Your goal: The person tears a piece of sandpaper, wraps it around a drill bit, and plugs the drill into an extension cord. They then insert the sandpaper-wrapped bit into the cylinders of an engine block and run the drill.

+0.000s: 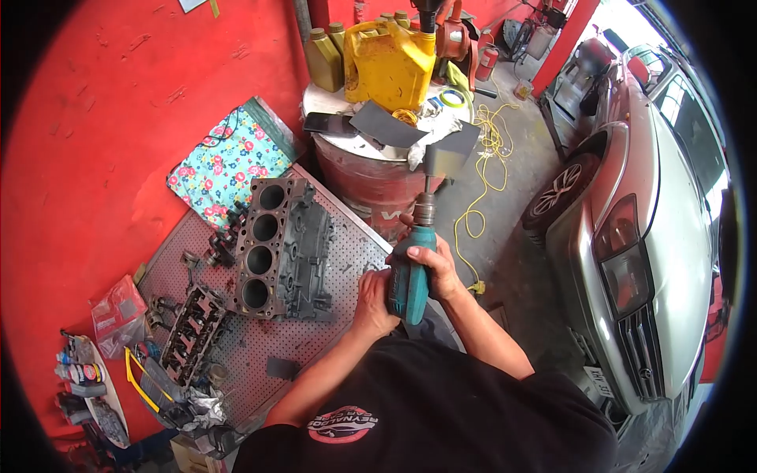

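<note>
The right hand [436, 266] is closed around the upper part of a teal drill [410, 276], with the fingers wrapped over its body from the right side. The right forearm comes up from the lower right, bent at the elbow. The left hand [372, 298] holds the lower part of the drill from the left, palm pressed on the tool, and its forearm rises from the lower left. Both arms meet at the tool, in front of the chest. The drill points away from the person, and on its tip sits a sandpaper flap [451, 158], dark grey and spread like a small flag.

The tool is held over the right edge of a perforated table [331, 260]. On this table, just left of the hands, lies an engine block [280, 248] with four round cylinder holes in a row. Further left and lower lies a cylinder head [192, 323]. A floral cloth [229, 162] rests at the far end of the table, against the red wall.

Beyond the drill stands a red drum [371, 177]; on top of it are a yellow canister [390, 63] and sheets of sandpaper. A yellow cord [481, 173] runs across the floor. To the right stands a silver car [646, 205].
</note>
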A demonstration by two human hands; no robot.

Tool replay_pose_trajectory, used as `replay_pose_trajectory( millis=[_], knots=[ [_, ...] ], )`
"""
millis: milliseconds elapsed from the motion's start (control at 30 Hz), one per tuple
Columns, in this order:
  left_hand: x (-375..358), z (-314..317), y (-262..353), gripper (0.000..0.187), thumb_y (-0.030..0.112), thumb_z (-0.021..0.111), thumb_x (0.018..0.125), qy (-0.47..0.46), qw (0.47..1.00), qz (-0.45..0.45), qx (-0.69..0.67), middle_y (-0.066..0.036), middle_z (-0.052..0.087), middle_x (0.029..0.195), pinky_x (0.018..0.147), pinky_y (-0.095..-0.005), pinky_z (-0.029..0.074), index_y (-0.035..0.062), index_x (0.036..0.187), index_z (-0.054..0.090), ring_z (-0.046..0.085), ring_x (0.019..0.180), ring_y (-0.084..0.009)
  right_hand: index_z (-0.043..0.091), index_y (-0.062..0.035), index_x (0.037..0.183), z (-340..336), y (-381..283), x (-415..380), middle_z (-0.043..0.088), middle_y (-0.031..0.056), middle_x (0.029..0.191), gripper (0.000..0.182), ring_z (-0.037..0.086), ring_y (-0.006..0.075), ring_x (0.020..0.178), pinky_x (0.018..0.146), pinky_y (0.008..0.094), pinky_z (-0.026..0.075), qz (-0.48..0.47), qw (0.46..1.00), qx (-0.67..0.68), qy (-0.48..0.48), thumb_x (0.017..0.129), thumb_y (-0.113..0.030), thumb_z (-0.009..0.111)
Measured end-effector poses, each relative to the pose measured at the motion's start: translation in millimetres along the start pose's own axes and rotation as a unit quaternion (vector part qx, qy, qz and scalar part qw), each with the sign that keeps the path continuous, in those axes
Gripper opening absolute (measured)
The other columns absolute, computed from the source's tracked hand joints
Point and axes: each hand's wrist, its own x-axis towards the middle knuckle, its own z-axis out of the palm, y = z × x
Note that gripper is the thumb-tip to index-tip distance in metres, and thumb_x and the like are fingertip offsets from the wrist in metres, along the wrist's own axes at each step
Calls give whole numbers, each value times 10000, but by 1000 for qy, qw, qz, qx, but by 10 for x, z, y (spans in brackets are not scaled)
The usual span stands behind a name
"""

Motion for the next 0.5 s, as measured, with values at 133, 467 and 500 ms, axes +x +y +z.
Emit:
replay_pose_trajectory(
  millis=[133, 467, 500],
  knots=[
    [-18, 59, -68, 581, 155, 805, 691, -27, 999, -29, -35, -187, 607, 1074, 952, -505, 439, 21, 1186, 531, 561, 1049, -416, 366, 75, 1483, 22, 22, 20, 579, 107, 1051, 855, 701, 280, 908, 807, 387, 570, 1, 1000, -21, 11, 782, -287, 696],
    [-5, -4, 48, 606, 141, 796, 701, 2, 999, -9, -33, -199, 611, 1069, 944, -515, 439, 4, 1227, 528, 569, 1020, -419, 431, 57, 1430, -3, 83, 41, 586, 111, 1013, 752, 707, 286, 885, 775, 389, 578, 11, 1000, -12, 17, 818, -297, 686],
    [-12, -20, 62, 607, 142, 798, 697, 6, 999, -10, -33, -197, 612, 1065, 942, -516, 438, 4, 1223, 529, 569, 1019, -418, 443, 48, 1411, -10, 95, 47, 589, 114, 1006, 725, 707, 289, 882, 770, 392, 581, 17, 1000, -6, 15, 822, -300, 682]
  ],
)
